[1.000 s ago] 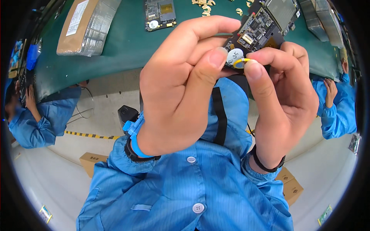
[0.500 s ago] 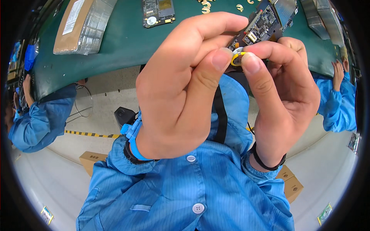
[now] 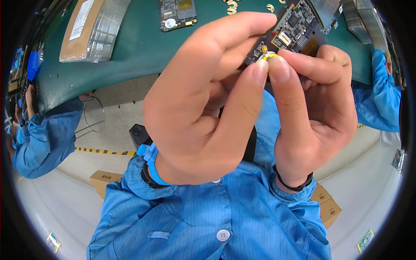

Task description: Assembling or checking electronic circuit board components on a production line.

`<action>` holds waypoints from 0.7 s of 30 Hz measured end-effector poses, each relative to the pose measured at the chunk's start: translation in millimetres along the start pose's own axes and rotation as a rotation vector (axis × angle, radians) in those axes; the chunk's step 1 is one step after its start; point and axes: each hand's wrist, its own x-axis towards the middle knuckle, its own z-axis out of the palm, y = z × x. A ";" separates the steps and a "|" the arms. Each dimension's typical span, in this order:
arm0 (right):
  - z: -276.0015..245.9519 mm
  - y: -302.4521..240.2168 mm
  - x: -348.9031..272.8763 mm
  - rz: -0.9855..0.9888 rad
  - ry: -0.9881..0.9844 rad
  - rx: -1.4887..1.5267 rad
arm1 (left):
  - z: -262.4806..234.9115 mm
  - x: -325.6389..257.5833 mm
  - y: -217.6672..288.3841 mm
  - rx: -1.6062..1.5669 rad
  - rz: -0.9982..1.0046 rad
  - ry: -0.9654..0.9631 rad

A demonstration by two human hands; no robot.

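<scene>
Two hands are working close under the camera: the left hand point(image 3: 203, 108) and the right hand point(image 3: 316, 112) are meeting thumb to thumb and pinching a small yellow-and-white tab point(image 3: 269, 55) between their tips. Both are clenched, the left thumb pressing the tab from the left, the right thumb and forefinger closing on it from the right. The tab is sitting at the lower left corner of a dark board point(image 3: 299, 26), which is being held up behind the fingers; its long axis is running up and to the right, away from the pinch. Which hand is carrying the board's weight is hidden behind the knuckles. Further off, the green bench point(image 3: 130, 47) is holding a brown-backed pack point(image 3: 89, 28) of clear trays, a second board point(image 3: 177, 13) lying flat, and a few loose gold bits point(image 3: 229, 6). Cardboard boxes point(image 3: 104, 180) are standing on the floor; what is in them cannot be seen.
</scene>
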 end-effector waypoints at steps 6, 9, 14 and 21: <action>4.0 6.2 -0.2 -0.175 0.047 -0.139 | 3.5 3.5 0.6 -0.028 0.043 0.019; 0.8 7.9 -1.6 -0.282 0.023 -0.242 | 1.5 -0.8 -5.6 -0.121 0.045 0.071; -1.0 5.6 -5.9 -0.321 0.069 -0.265 | -6.4 -0.5 -1.9 -0.032 0.055 0.046; -1.9 8.1 -6.1 -0.359 0.061 -0.265 | -2.6 0.9 0.8 -0.205 0.070 -0.040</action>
